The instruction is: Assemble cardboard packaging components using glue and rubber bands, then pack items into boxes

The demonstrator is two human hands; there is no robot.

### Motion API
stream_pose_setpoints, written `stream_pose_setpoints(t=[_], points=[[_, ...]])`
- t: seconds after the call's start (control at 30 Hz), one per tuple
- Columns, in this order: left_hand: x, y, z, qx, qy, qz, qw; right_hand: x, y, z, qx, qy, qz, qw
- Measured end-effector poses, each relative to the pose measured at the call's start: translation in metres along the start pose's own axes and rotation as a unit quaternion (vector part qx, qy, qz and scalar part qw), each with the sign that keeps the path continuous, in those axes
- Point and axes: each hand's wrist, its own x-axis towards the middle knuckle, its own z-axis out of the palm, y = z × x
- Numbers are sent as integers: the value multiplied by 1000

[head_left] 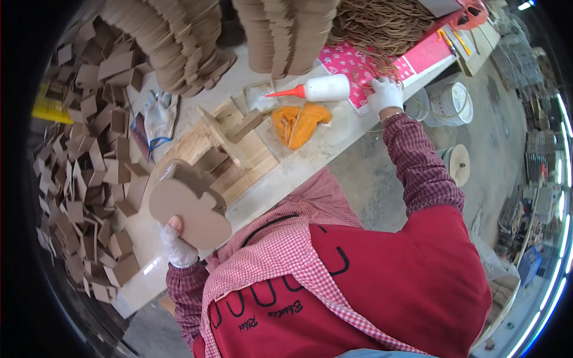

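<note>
Fingers [174,224] of the left hand [181,249] are pinching a brown curvy piece [194,215] by its edge, seemingly keeping it steady beside the wooden frame [259,162]. On the desk's [348,122] pink sheet [341,59], the right hand [386,95] is touching brown strips [382,30]; whether it's gripping any, I can't tell.

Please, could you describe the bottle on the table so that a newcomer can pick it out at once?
On the white table, find the pink patterned sheet near the white-gloved right hand. At that sheet's left edge, just beyond the crumpled orange cloth, a white plastic bottle lies on its side. Unlike its neighbours, it has a long, pointed red nozzle.
</note>
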Motion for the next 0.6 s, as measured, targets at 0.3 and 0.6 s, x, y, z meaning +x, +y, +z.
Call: stream_pose_setpoints(t=[0.3, 0.6], points=[[-22, -8, 7, 282, -79, 61, 954, 15, -71, -99, 531, -65, 92, 840], [-31, -5, 22, 402, -211, 268, 850, -23, -277, -189, 493, -285, -426, 703]])
